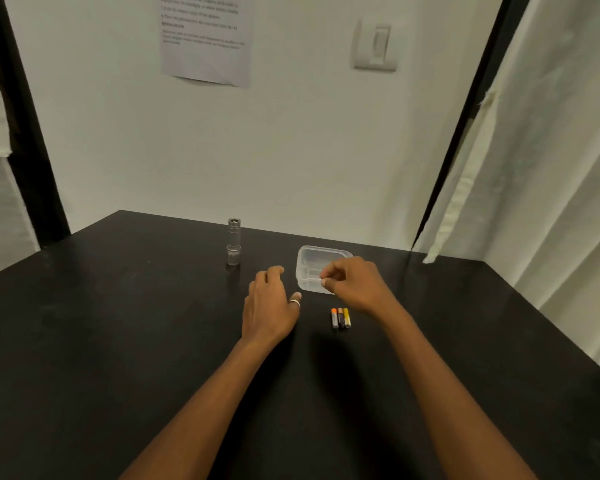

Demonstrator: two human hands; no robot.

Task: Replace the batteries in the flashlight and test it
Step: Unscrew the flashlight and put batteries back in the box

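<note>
A small silver flashlight stands upright on the black table, toward the back. Three small batteries lie side by side near the middle, with orange, dark and yellow ends. My left hand hovers palm down between the flashlight and the batteries, fingers loosely curled, a ring on the thumb, holding nothing. My right hand hangs over the near edge of a clear plastic container, its fingers curled inward. Whether those fingers touch the container's rim I cannot tell; nothing shows inside them.
The table meets a white wall at the back, which carries a printed sheet and a light switch. A dark post stands at the left. White curtains hang along the right side.
</note>
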